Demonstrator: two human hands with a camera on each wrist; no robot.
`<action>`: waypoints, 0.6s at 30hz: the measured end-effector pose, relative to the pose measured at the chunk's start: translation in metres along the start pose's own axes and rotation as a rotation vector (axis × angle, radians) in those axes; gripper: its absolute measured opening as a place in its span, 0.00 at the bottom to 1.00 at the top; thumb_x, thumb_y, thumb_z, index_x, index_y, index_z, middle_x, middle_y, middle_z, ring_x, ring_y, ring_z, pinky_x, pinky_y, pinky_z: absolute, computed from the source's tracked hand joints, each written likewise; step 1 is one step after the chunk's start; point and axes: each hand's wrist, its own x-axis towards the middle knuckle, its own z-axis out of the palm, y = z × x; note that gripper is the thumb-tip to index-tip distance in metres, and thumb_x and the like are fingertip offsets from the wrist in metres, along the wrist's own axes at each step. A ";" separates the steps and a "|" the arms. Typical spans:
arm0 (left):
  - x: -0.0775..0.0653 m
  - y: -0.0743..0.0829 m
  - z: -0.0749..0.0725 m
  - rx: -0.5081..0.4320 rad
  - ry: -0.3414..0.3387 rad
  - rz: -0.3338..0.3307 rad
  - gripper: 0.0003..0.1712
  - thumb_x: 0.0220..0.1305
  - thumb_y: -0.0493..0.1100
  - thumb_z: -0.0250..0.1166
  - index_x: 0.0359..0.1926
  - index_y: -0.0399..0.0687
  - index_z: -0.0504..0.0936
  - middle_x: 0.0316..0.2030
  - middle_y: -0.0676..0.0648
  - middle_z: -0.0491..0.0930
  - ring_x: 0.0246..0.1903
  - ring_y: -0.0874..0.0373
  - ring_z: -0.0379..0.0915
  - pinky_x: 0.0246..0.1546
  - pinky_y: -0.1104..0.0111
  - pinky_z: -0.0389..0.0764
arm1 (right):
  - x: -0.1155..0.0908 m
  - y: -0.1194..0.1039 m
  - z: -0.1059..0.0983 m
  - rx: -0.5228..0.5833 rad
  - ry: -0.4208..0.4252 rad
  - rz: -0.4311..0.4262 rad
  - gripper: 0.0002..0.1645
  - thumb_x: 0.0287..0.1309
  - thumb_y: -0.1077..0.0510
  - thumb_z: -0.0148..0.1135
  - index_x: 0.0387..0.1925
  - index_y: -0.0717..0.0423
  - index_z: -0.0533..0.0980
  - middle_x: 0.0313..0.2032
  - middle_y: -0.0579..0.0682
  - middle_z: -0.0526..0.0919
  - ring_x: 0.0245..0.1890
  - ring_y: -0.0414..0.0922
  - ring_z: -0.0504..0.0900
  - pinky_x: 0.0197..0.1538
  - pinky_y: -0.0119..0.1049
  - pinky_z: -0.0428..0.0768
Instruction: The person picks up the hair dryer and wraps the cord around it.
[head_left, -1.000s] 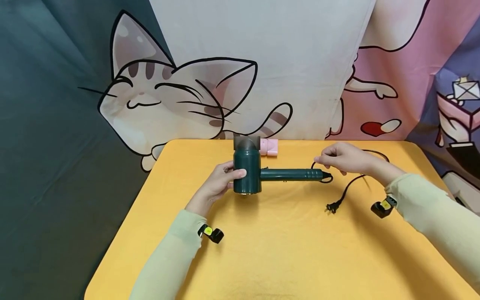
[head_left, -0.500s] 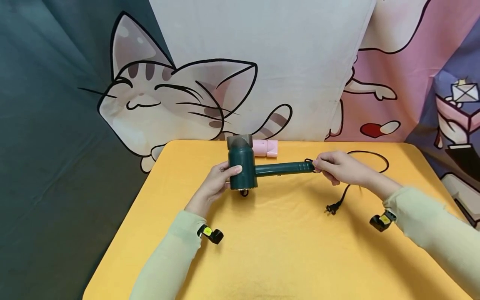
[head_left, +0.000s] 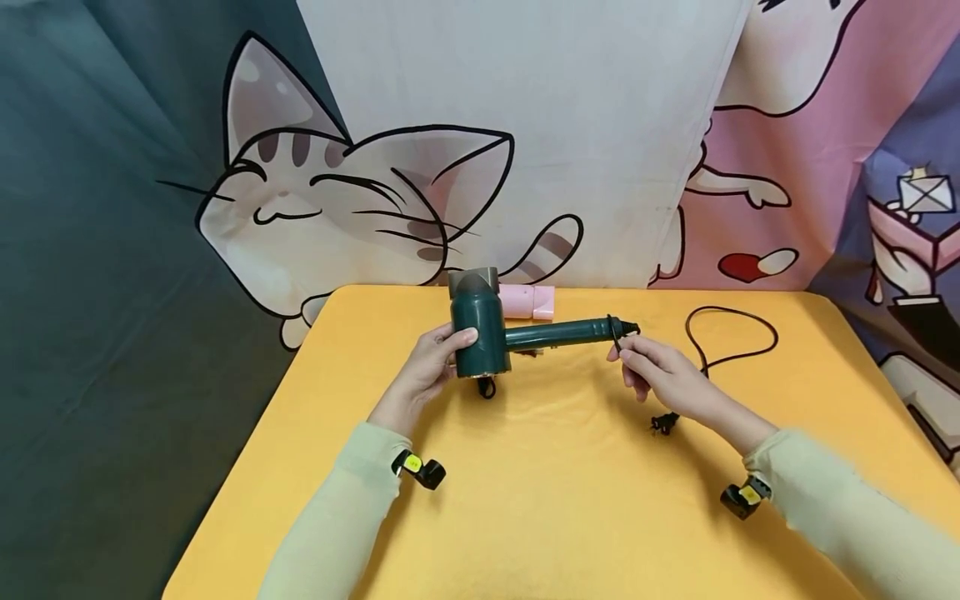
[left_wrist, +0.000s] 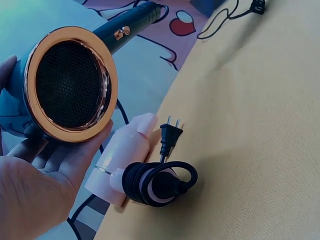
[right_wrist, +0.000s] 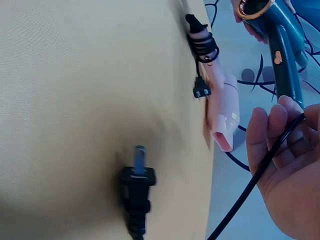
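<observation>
Held up above the table is a dark green hair dryer with a smoky nozzle at its top and its handle pointing right. My left hand grips the barrel, thumb across the front. In the left wrist view its copper-ringed intake grille faces the camera. At the handle's end, my right hand pinches the black cord, part of which crosses over the handle tip. The rest of the cord loops on the table to the right, ending in a two-pin plug.
Behind the green dryer lies a pink hair dryer near the table's back edge, its black cord wound round the handle. A yellow cloth covers the table. Printed curtains hang directly behind it.
The green hair dryer has shifted slightly left, its handle end tilting up. My right hand has moved left, then down below the handle tip, bringing the cord across the handle.
</observation>
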 end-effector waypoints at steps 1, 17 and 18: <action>0.000 0.000 -0.001 -0.001 -0.005 0.001 0.35 0.69 0.46 0.65 0.72 0.32 0.74 0.53 0.39 0.85 0.42 0.55 0.86 0.39 0.68 0.89 | -0.001 0.002 0.002 0.008 0.005 -0.007 0.16 0.86 0.57 0.44 0.52 0.59 0.79 0.29 0.54 0.78 0.23 0.49 0.80 0.29 0.40 0.84; 0.001 0.001 -0.006 -0.061 -0.093 0.037 0.38 0.66 0.45 0.64 0.73 0.28 0.70 0.50 0.45 0.86 0.44 0.55 0.85 0.41 0.66 0.90 | -0.003 0.023 -0.004 0.058 -0.152 0.057 0.21 0.86 0.56 0.45 0.53 0.65 0.81 0.25 0.56 0.74 0.19 0.42 0.70 0.21 0.36 0.73; 0.000 0.002 -0.007 -0.059 -0.100 0.036 0.38 0.67 0.46 0.64 0.73 0.28 0.70 0.50 0.45 0.86 0.44 0.55 0.85 0.41 0.66 0.90 | -0.002 0.024 -0.007 0.067 -0.175 0.074 0.21 0.86 0.55 0.46 0.53 0.66 0.81 0.23 0.53 0.72 0.18 0.40 0.67 0.19 0.35 0.70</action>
